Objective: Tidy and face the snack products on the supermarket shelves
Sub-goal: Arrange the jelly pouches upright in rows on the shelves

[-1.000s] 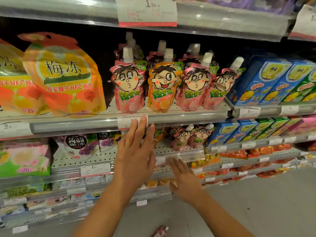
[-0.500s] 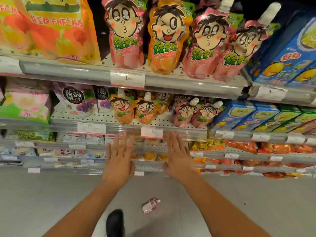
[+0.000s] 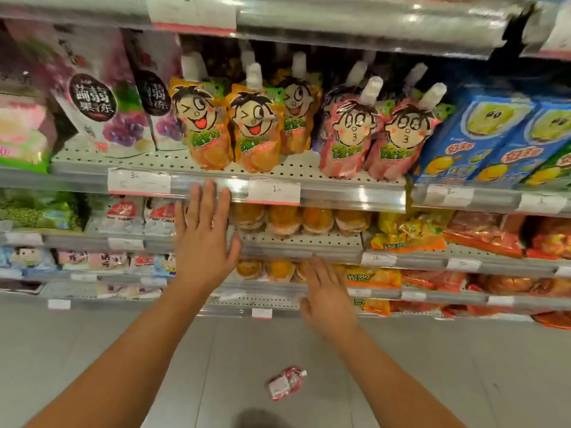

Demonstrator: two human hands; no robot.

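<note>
Orange spouted jelly pouches point(image 3: 210, 128) printed with a winking cartoon face are stood upright on a perforated shelf point(image 3: 296, 171), with two in the front row and more seen behind. Just to their right, pink spouted pouches point(image 3: 349, 134) with a round-eyed face are lined up on the same shelf, the right one tilted slightly. Further right, blue cartons point(image 3: 469, 140) are set side by side; to the left, white grape jelly bags point(image 3: 102, 100) are stood against each other.

The left hand point(image 3: 204, 242) is raised flat before the shelf's price rail point(image 3: 340, 193), fingers straight and slightly spread, nothing held; whether the rail is touched cannot be told. The right hand point(image 3: 327, 291) is held lower and to the right, fingers extended and relaxed, nothing held, in front of the lower shelves.

Below, orange jelly cups point(image 3: 284, 220) and bagged snacks point(image 3: 411, 233) are stocked. One pink pouch point(image 3: 285, 384) is seen lying on the grey floor point(image 3: 92, 335) near the person.
</note>
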